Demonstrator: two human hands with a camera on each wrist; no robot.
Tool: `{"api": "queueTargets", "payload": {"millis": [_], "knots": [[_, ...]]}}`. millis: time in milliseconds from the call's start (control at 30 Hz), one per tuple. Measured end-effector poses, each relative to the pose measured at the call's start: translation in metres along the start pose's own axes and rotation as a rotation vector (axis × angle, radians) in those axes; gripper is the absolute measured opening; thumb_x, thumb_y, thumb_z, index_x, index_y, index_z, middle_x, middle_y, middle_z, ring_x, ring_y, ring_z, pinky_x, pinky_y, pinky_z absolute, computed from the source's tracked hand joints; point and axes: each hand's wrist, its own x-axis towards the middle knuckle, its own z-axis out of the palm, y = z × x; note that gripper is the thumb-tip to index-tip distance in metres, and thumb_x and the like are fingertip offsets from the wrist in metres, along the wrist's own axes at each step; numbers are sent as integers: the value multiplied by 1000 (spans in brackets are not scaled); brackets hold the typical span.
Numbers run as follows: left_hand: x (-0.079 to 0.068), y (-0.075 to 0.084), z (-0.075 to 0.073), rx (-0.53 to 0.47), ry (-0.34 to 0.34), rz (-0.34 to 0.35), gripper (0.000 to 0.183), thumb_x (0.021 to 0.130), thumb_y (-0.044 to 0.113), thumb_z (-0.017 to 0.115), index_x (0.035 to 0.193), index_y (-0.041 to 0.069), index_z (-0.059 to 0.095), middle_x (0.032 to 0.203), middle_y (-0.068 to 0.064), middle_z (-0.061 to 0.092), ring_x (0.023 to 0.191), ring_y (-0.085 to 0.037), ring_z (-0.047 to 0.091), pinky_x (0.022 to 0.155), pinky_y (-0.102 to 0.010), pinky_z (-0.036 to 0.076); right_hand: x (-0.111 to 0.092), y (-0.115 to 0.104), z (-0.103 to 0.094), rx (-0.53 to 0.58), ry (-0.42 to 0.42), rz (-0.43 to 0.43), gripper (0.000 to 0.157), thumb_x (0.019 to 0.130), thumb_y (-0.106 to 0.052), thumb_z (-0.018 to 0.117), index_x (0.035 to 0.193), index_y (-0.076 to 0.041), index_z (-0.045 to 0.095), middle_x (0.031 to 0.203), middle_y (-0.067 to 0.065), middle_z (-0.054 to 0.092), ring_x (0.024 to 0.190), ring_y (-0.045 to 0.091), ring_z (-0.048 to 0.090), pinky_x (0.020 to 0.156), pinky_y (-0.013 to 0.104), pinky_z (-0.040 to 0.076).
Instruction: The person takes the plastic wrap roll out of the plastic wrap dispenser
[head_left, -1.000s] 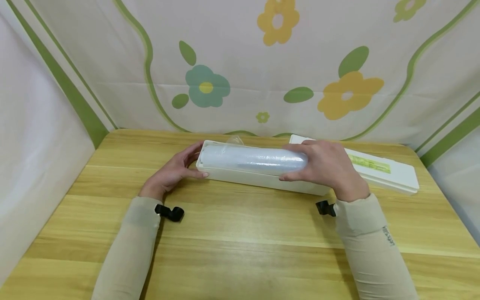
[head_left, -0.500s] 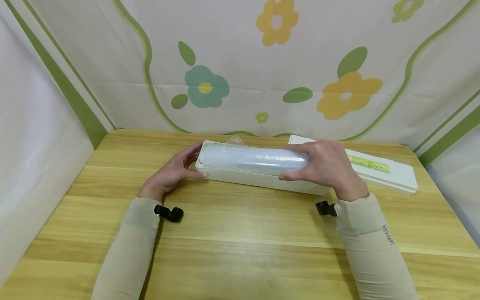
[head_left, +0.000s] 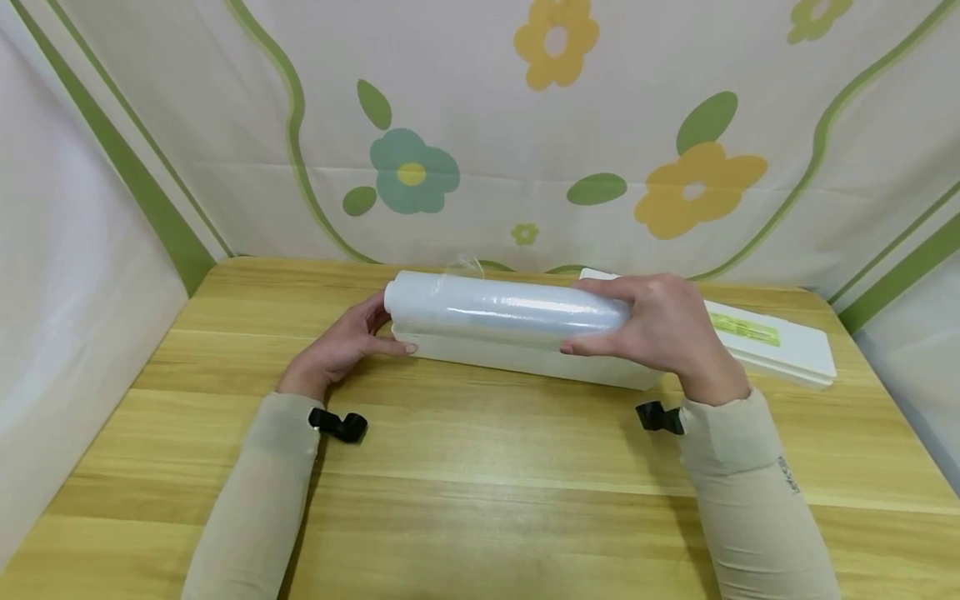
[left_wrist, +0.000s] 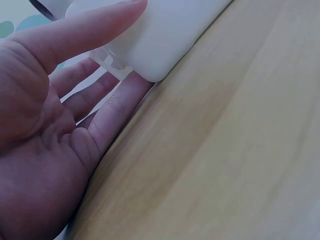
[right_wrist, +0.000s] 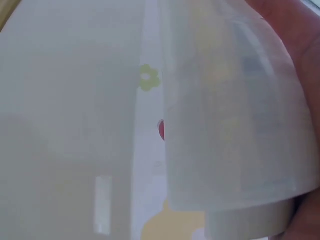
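A roll of cling film [head_left: 502, 307] is raised just above its long white box [head_left: 517, 363], overlapping the box's back part in the head view. My right hand [head_left: 660, 329] grips the roll near its right end, thumb in front and fingers behind. In the right wrist view the roll [right_wrist: 230, 105] fills the right side, with its core end showing at the bottom. Steadying the box's left end is my left hand [head_left: 337, 348]. In the left wrist view, its thumb lies on the front of the box [left_wrist: 170, 35], with the fingers behind the end.
A white lid [head_left: 802, 343] with a yellow-green label lies at the right rear of the wooden table [head_left: 480, 500], partly behind my right hand. A loose flap of clear film [head_left: 467, 267] sticks up behind the roll. A flowered curtain [head_left: 487, 125] hangs behind the table.
The cling film roll has come up out of the box, its left end now above the rim. My right hand moved slightly up and right with it; the left hand and box stayed put.
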Motion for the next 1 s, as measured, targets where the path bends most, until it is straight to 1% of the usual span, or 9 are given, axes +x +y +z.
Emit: {"api": "queueTargets", "payload": {"millis": [33, 100, 300, 467, 600, 733, 867, 933, 1000], "knots": [[0, 0, 0, -2, 0, -1, 97, 86, 5, 90, 167, 21, 39, 165, -6, 48, 160, -28, 35, 133, -52, 24, 0, 0, -1, 5, 4, 1, 77, 46, -53, 105, 116, -26, 87, 97, 7, 85, 65, 20, 71, 54, 34, 46], [0, -1, 0, -13, 2, -6, 97, 85, 5, 90, 167, 21, 40, 165, -5, 48, 161, -28, 33, 134, -55, 20, -1, -1, -2, 18, 10, 1, 76, 46, -52, 106, 115, -27, 87, 95, 6, 85, 65, 19, 71, 54, 34, 46], [0, -1, -1, -24, 10, 1, 96, 84, 1, 89, 166, 21, 42, 161, -5, 50, 159, -26, 34, 133, -54, 21, -2, -2, -4, 39, 21, -21, 75, 45, -50, 106, 113, -26, 87, 95, 5, 85, 64, 17, 71, 54, 32, 47], [1, 0, 0, -12, 11, 12, 90, 84, 2, 89, 162, 19, 47, 158, -3, 52, 159, -25, 33, 134, -55, 19, -4, 0, -4, 44, 34, -54, 73, 47, -52, 105, 114, -27, 87, 95, 4, 85, 64, 15, 70, 55, 28, 46], [2, 0, 0, -5, 7, 29, 88, 84, 1, 89, 160, 18, 50, 154, -4, 55, 155, -26, 36, 133, -56, 19, -8, 2, -3, 35, 39, -78, 72, 48, -53, 105, 113, -27, 87, 93, 2, 85, 63, 14, 68, 56, 28, 46], [3, 1, 0, -16, -3, 37, 94, 83, -3, 88, 164, 21, 46, 157, -6, 53, 150, -28, 39, 131, -56, 22, -14, 3, -4, 45, 40, -92, 73, 45, -52, 105, 111, -27, 88, 87, -1, 84, 60, 10, 64, 57, 25, 45], [2, 1, -2, -34, -18, 26, 103, 84, -8, 84, 170, 23, 36, 170, -4, 42, 158, -27, 34, 131, -55, 26, -19, 3, -6, 50, 40, -105, 73, 44, -51, 106, 111, -26, 88, 83, -4, 83, 58, 8, 60, 56, 23, 44], [1, 1, -2, -35, -24, 22, 105, 85, -9, 83, 171, 23, 33, 174, -2, 37, 161, -27, 32, 131, -53, 28, -22, 3, -7, 36, 40, -107, 74, 44, -51, 106, 111, -26, 88, 83, -5, 83, 58, 8, 61, 56, 23, 43], [1, 1, -3, -33, -29, 20, 105, 86, -9, 82, 172, 23, 31, 175, -1, 35, 161, -28, 32, 129, -50, 32, -25, 3, -9, 15, 45, -103, 75, 44, -51, 106, 112, -27, 87, 83, -5, 83, 58, 9, 62, 55, 24, 43]]}}
